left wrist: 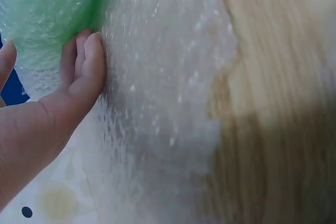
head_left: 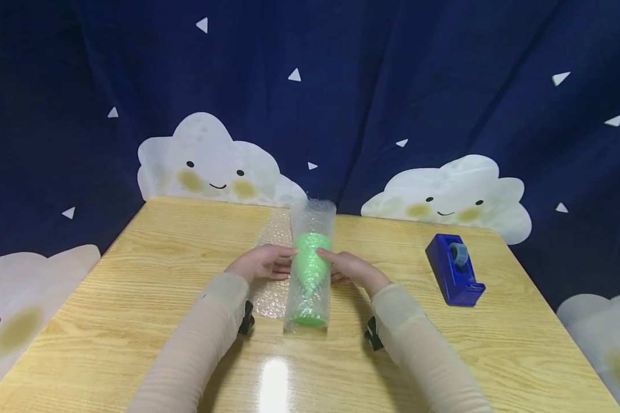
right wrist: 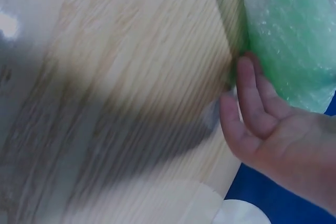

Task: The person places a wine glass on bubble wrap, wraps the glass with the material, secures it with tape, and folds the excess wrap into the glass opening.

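Note:
A green object (head_left: 310, 261), wide at both ends and narrow in the middle, lies inside clear bubble wrap (head_left: 314, 215) on the table. My left hand (head_left: 262, 263) holds the wrapped object's left side, with the thumb at its upper edge and bent fingers against its side. From the right, my right hand (head_left: 355, 268) grips it with the thumb on top and the fingers curving along the side. A loose flap of bubble wrap (left wrist: 163, 77) spreads flat to the left, beneath the left hand. The wrap blurs the green object's exact kind.
A blue tape dispenser (head_left: 452, 272) with a roll of clear tape stands at the right of the wooden table (head_left: 150, 275). Behind the table's far edge hangs a dark blue curtain (head_left: 341, 86) with clouds and white triangles.

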`<state>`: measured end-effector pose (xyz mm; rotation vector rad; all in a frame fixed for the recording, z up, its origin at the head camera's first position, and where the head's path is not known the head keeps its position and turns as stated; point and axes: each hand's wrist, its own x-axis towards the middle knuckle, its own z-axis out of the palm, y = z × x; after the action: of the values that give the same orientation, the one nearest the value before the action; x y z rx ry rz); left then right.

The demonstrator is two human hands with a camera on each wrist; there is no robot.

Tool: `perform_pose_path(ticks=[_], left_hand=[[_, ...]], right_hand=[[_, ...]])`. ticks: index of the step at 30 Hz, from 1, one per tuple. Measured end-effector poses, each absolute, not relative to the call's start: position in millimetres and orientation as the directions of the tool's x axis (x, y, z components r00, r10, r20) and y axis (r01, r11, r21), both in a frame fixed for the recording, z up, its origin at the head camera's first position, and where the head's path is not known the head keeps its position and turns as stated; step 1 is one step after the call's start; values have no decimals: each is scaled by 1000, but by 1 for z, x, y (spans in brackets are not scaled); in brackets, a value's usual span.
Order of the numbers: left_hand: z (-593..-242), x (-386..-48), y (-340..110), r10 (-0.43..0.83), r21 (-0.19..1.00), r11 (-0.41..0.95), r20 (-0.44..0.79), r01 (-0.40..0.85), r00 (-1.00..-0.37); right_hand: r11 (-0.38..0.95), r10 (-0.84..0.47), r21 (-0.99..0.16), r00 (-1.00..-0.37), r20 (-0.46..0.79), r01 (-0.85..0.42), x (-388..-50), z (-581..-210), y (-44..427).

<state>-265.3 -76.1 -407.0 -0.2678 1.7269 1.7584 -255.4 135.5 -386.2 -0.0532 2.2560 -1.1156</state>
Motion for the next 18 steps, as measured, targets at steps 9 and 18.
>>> perform_pose_path(ticks=[9,18], left_hand=[[-392,-256,-76,280,849,311,-512,-428,-812],[-390,-258,-67,113,797,432,-513,-423,-851]], right_hand=[[690,-241,-688,-825,-511,225,-253,-380,127],[664,-282,-714,-810,-515,223,-255,-381,130]])
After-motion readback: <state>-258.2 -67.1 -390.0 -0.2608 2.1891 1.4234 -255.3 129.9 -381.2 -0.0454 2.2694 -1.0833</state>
